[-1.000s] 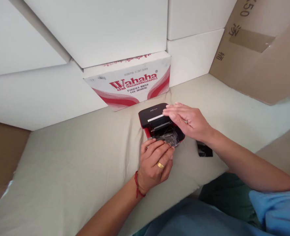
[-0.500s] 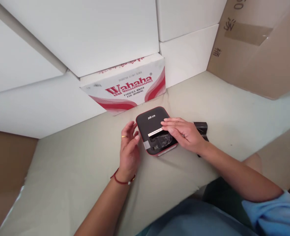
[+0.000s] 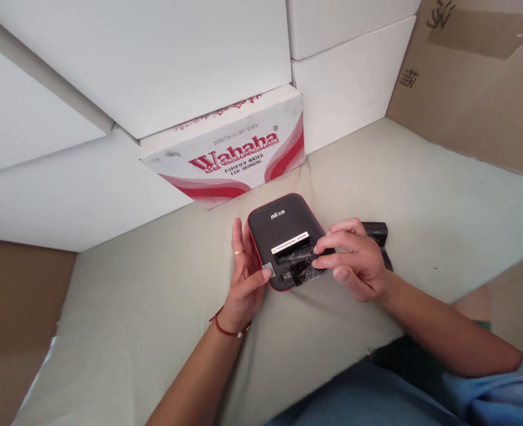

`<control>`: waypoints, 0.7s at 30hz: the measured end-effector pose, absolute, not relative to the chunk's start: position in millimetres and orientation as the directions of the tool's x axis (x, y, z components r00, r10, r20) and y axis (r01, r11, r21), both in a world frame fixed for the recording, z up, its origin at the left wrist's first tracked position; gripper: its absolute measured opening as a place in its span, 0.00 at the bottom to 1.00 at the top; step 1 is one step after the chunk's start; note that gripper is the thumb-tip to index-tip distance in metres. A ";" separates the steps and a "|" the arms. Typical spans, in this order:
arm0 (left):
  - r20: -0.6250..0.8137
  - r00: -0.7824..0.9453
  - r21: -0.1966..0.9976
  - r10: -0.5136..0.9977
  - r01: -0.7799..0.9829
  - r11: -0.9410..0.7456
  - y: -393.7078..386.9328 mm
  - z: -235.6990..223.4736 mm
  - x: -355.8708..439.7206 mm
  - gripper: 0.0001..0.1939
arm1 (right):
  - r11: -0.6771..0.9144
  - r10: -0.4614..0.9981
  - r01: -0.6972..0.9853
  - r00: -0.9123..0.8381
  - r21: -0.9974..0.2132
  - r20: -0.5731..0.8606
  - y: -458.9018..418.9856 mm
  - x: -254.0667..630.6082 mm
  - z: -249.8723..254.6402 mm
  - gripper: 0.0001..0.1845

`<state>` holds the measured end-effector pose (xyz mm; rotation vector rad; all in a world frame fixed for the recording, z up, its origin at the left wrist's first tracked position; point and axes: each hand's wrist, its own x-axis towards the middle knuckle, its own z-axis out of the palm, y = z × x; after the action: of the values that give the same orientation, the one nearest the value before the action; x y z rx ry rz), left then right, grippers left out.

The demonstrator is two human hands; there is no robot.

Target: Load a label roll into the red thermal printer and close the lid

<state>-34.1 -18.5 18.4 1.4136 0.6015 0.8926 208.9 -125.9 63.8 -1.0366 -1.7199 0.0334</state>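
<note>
Black-and-red printer (image 3: 268, 228): small print on the white warning strip (image 3: 289, 243) too fine to read. Right edge partly hidden by the right hand (image 3: 357, 260); whether those fingertips pinch the clear film (image 3: 304, 265) or merely touch it, cannot tell. Left hand (image 3: 246, 278): some fingers masked beside the printer's left side, grip unclear. Black object (image 3: 375, 231) behind the right hand, largely covered, identity uncertain. Brown carton (image 3: 474, 112) at right cut by top and right edges, its printed characters incomplete. Brown box (image 3: 22, 296) at left cropped by the frame. Upper white boxes (image 3: 155, 59) run out of the top. Blue sleeve (image 3: 501, 390) cut off lower right; left forearm (image 3: 194, 376) ends at the bottom edge.
</note>
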 end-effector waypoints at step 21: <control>0.061 0.341 0.907 0.938 -0.412 0.091 -10.9 -13.2 -14.4 0.27 | 0.055 0.989 0.582 -0.142 -0.811 -0.034 -80.9 210.9 150.2 0.20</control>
<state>-14.4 -10.9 -13.2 1.0248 0.6473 1.1139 210.9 -80.9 150.2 -1.5727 -1.7828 0.9476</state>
